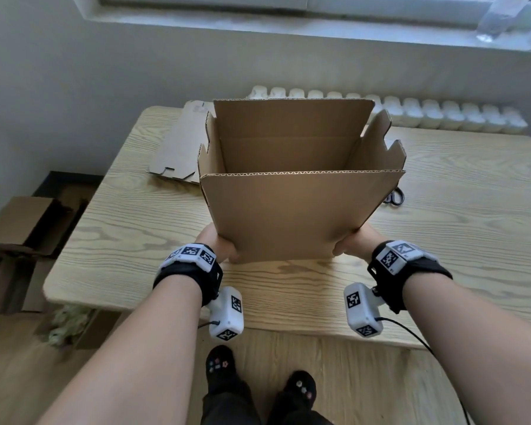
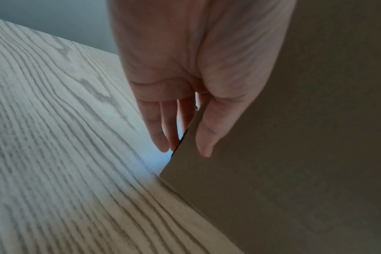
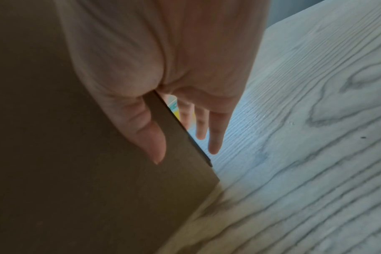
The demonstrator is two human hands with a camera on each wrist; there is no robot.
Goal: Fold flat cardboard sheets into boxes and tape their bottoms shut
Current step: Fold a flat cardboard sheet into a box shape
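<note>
With the left hand [image 1: 218, 245] and right hand [image 1: 351, 243] each clamped, thumb on the near face, round a near bottom corner of the squared-up brown corrugated cardboard box [image 1: 292, 210] on the pale wood-grain bench [image 1: 442, 240], keep both grips level, I judge, so the walls stay square while turning it bottom-up for taping.
</note>
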